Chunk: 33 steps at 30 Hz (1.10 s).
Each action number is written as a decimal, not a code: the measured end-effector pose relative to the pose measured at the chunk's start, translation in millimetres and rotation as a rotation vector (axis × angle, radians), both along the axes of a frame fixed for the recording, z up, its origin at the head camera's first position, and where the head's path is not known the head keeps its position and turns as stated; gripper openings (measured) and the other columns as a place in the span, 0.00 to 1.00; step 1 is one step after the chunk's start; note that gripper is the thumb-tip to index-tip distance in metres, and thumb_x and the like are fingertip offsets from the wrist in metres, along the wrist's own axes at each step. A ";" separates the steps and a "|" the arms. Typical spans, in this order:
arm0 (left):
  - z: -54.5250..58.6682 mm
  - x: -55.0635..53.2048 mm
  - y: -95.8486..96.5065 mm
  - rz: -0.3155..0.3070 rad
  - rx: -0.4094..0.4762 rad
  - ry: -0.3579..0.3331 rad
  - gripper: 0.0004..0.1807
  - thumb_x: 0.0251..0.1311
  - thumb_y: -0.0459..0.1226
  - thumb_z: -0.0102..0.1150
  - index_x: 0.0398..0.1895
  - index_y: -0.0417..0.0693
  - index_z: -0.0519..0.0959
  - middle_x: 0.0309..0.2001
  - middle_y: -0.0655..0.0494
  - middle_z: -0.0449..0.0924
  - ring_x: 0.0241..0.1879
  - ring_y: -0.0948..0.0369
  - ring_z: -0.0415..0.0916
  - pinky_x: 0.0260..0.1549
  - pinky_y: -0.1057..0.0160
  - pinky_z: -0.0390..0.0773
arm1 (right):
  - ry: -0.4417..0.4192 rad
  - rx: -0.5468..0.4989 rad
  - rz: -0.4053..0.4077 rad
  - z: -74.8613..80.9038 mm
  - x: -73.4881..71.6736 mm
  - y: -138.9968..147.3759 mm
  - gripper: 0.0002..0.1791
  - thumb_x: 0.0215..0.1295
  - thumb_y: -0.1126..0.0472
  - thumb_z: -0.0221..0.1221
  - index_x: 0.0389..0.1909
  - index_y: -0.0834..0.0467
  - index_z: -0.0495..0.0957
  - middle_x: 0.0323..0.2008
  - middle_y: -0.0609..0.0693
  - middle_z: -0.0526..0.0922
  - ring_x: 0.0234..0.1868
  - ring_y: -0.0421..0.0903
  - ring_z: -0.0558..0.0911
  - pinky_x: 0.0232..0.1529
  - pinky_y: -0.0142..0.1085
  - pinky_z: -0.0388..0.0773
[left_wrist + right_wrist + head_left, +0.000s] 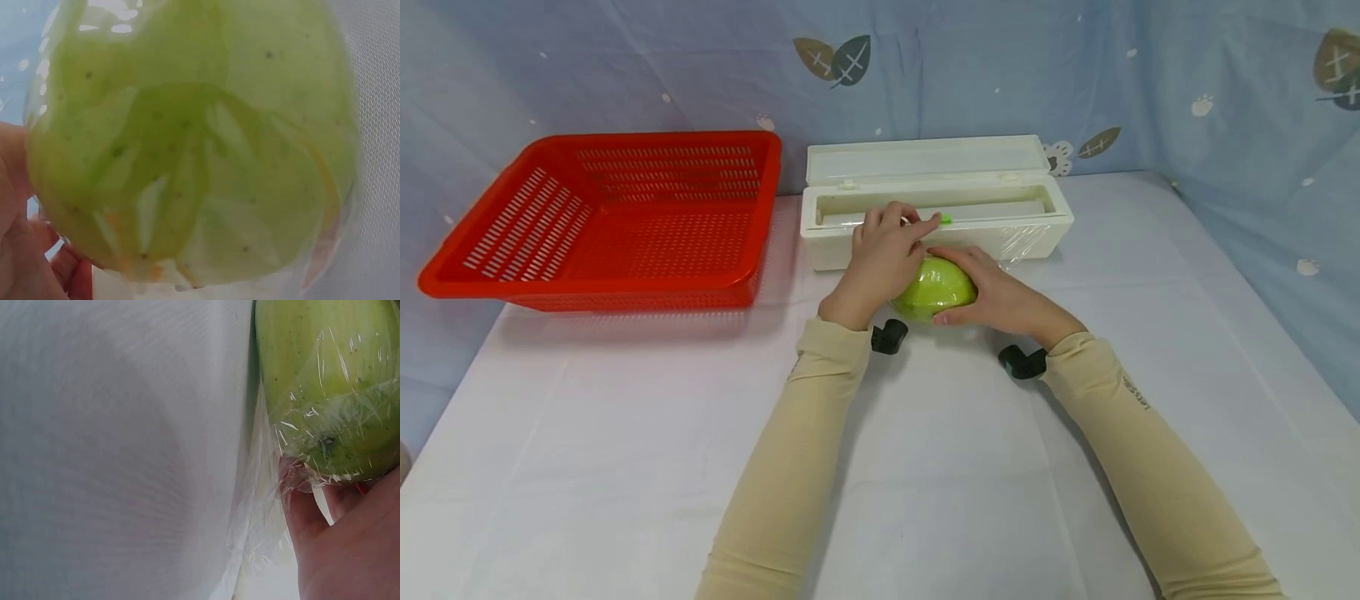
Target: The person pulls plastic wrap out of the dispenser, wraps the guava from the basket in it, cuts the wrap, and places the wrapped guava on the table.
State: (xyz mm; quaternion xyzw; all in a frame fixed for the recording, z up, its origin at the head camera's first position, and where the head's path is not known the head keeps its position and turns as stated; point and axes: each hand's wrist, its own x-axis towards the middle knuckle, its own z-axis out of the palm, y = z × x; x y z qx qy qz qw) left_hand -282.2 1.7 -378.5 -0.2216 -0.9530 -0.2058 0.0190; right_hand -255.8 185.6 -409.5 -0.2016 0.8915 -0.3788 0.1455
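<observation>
A rounded green fruit, covered in clear cling film, sits in front of a white cling film box. My right hand grips the fruit from the right, thumb on the near side and fingers behind; in the right wrist view crumpled film gathers by the fingertips. My left hand is over the box's front edge, one finger reaching to the small bright green slider. Film stretches from the box's front toward the fruit. In the left wrist view the wrapped fruit hides most of the hand.
The box's lid stands raised, with a white roll inside. A red slotted basket stands at the back left on the white-covered table. Behind is a blue patterned curtain.
</observation>
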 end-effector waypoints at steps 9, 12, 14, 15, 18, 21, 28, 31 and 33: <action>3.8 -0.8 -4.3 -0.013 0.043 -0.001 0.24 0.63 0.33 0.44 0.60 0.65 0.67 0.57 0.59 0.62 0.54 0.55 0.55 0.50 0.55 0.56 | 0.028 0.001 0.028 2.2 1.9 -0.8 0.47 0.44 0.40 0.64 0.63 0.25 0.46 0.55 0.48 0.57 0.51 0.45 0.61 0.47 0.45 0.64; 4.0 -2.8 -6.6 -0.030 0.065 -0.007 0.24 0.62 0.31 0.44 0.60 0.62 0.67 0.56 0.58 0.63 0.54 0.55 0.56 0.51 0.57 0.58 | 0.037 -0.001 0.033 2.6 2.8 -0.8 0.45 0.45 0.41 0.64 0.63 0.27 0.49 0.54 0.48 0.57 0.51 0.46 0.61 0.47 0.45 0.64; 4.0 -4.4 -9.1 -0.043 0.098 -0.006 0.25 0.61 0.29 0.44 0.60 0.59 0.67 0.54 0.58 0.66 0.53 0.56 0.58 0.51 0.60 0.59 | 0.040 -0.001 0.030 2.2 2.8 -0.9 0.44 0.44 0.41 0.64 0.62 0.29 0.52 0.54 0.48 0.57 0.51 0.46 0.62 0.48 0.46 0.64; 4.2 -5.1 -10.5 -0.047 0.123 -0.010 0.25 0.61 0.29 0.44 0.60 0.58 0.67 0.52 0.58 0.68 0.53 0.56 0.59 0.50 0.61 0.60 | 0.040 -0.002 0.029 2.1 2.6 -1.1 0.44 0.44 0.41 0.65 0.62 0.30 0.53 0.54 0.49 0.57 0.50 0.46 0.62 0.48 0.46 0.64; 4.7 -7.3 -15.1 -0.051 0.202 -0.013 0.23 0.61 0.29 0.42 0.59 0.55 0.68 0.48 0.58 0.72 0.50 0.59 0.64 0.47 0.64 0.64 | 0.039 0.000 0.024 1.6 1.6 -1.5 0.45 0.42 0.40 0.66 0.63 0.32 0.53 0.54 0.49 0.58 0.51 0.46 0.63 0.49 0.47 0.64; 6.3 -8.4 -19.4 -0.025 0.275 0.001 0.20 0.62 0.31 0.42 0.57 0.55 0.71 0.46 0.59 0.74 0.46 0.62 0.67 0.43 0.66 0.66 | 0.044 0.005 0.023 2.0 1.1 -2.1 0.47 0.40 0.40 0.66 0.63 0.35 0.53 0.55 0.49 0.58 0.52 0.46 0.62 0.49 0.47 0.63; 11.2 -7.1 -25.9 -0.056 0.433 -0.002 0.15 0.61 0.32 0.48 0.49 0.53 0.77 0.38 0.61 0.78 0.39 0.67 0.72 0.39 0.70 0.69 | 0.052 0.022 0.017 2.3 1.3 -2.8 0.47 0.41 0.42 0.67 0.64 0.36 0.53 0.56 0.48 0.57 0.53 0.46 0.60 0.51 0.48 0.62; 11.4 -7.3 -26.6 -0.115 0.413 -0.132 0.12 0.62 0.40 0.50 0.46 0.54 0.78 0.39 0.65 0.78 0.40 0.69 0.72 0.41 0.70 0.69 | 0.044 0.019 0.017 2.3 1.8 -2.4 0.48 0.41 0.42 0.67 0.64 0.36 0.52 0.57 0.49 0.57 0.54 0.46 0.60 0.51 0.48 0.61; 10.8 -7.6 -27.4 -0.146 0.398 -0.212 0.12 0.60 0.44 0.51 0.44 0.55 0.79 0.40 0.66 0.78 0.41 0.70 0.72 0.43 0.69 0.69 | 0.030 0.020 0.012 2.2 2.1 -1.8 0.48 0.41 0.41 0.66 0.64 0.35 0.51 0.58 0.48 0.56 0.54 0.46 0.60 0.52 0.48 0.61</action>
